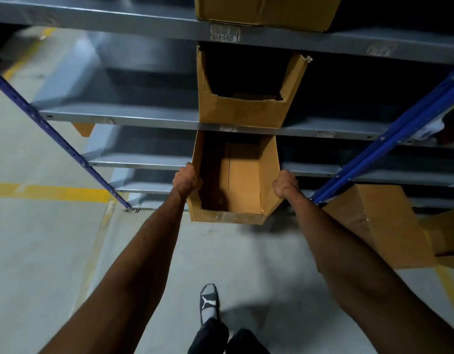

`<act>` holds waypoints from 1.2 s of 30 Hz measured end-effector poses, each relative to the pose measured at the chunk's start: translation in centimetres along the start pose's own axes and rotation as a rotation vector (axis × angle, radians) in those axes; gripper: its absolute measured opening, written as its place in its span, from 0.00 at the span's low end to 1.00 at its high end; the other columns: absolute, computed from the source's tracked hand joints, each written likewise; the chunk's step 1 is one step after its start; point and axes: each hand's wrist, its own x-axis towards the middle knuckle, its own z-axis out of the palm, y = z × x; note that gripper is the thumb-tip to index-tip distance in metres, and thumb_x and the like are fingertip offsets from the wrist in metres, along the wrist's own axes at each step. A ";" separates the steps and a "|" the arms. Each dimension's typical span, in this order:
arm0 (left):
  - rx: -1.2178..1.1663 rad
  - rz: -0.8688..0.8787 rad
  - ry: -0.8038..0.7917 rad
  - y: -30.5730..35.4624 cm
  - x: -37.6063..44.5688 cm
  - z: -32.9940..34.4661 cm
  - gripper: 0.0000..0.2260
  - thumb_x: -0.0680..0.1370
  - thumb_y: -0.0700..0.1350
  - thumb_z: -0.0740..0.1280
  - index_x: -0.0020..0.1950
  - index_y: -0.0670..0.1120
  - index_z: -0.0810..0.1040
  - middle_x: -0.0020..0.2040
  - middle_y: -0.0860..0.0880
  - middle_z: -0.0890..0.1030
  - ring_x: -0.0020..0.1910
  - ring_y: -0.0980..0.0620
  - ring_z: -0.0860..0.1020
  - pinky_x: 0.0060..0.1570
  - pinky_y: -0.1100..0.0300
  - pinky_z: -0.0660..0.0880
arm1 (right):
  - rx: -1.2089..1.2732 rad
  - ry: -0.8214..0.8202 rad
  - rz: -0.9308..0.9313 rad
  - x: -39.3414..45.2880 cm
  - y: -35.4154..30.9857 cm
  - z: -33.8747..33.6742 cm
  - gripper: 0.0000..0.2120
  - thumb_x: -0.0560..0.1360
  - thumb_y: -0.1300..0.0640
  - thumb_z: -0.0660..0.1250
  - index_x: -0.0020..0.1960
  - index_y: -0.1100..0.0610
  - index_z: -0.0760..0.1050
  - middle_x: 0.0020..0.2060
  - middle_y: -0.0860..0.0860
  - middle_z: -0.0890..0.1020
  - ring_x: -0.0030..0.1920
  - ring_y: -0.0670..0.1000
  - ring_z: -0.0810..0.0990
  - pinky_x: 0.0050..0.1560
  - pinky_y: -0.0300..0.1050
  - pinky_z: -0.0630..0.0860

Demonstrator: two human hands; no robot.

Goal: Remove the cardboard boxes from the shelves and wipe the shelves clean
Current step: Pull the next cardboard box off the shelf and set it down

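Grey concrete floor [41,238] with yellow lines [49,192], seen down the front of a rack: grey steel shelves [144,118] on blue uprights [54,134].

Task box: open-top cardboard box [236,180], plain brown, no contents visible, dark seam line down the inner wall, strip of clear tape along the near rim. Sticks out from the rack below the shelf edge, near end hanging out over the floor. Far end hidden under the shelf above; cannot tell whether it rests on a shelf.

Left hand [186,181] grips the left wall, fingers curled over the rim. Right hand [284,185] grips the right wall the same way. Both clamped tight on the cardboard, nothing else held.

Count:
- 2 more boxes directly above in the same column: torn-front box [246,111] with ragged cut-out edges one shelf up, top box [266,11] on the highest shelf, only its bottom part in view.
- At least 2 boxes low right: right box [381,221] tilted by the right blue upright [389,129], another corner [445,233] behind it, partly cut off.
- Small cardboard corner [84,129] under the left shelf edge.
- 2 blue uprights.
- Shelf label [224,34] on the upper beam, print blurred.

One foot in a dark sandal [209,300] over a grey sock, on the floor below.
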 end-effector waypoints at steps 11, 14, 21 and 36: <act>-0.036 -0.014 0.042 -3.0 -16.4 2.7 0.13 0.80 0.42 0.65 0.63 0.39 0.74 0.59 0.40 0.79 0.57 0.41 0.79 0.53 0.50 0.75 | 0.074 -0.011 -0.052 -13.8 8.0 0.0 0.10 0.80 0.59 0.65 0.58 0.62 0.77 0.56 0.60 0.80 0.54 0.60 0.81 0.49 0.50 0.78; -0.049 -0.016 0.057 -3.4 -20.6 3.0 0.13 0.80 0.43 0.67 0.63 0.39 0.74 0.59 0.39 0.79 0.57 0.40 0.78 0.53 0.50 0.75 | 0.099 -0.010 -0.063 -17.6 10.0 -0.4 0.10 0.80 0.60 0.64 0.59 0.64 0.77 0.57 0.60 0.80 0.56 0.60 0.80 0.51 0.50 0.77; -0.039 -0.007 0.057 -4.6 -27.6 2.2 0.16 0.81 0.45 0.66 0.65 0.37 0.73 0.62 0.37 0.78 0.60 0.38 0.77 0.59 0.47 0.74 | 0.138 -0.028 -0.074 -24.4 12.5 -3.1 0.10 0.81 0.58 0.62 0.59 0.62 0.75 0.54 0.58 0.79 0.51 0.58 0.79 0.44 0.50 0.75; -0.371 -0.325 -0.168 -17.2 -38.8 4.2 0.14 0.81 0.42 0.65 0.65 0.40 0.69 0.62 0.36 0.74 0.52 0.33 0.79 0.21 0.53 0.74 | 0.214 -0.418 -0.020 -37.1 10.2 0.7 0.17 0.77 0.46 0.67 0.54 0.58 0.70 0.44 0.59 0.76 0.43 0.60 0.80 0.43 0.55 0.83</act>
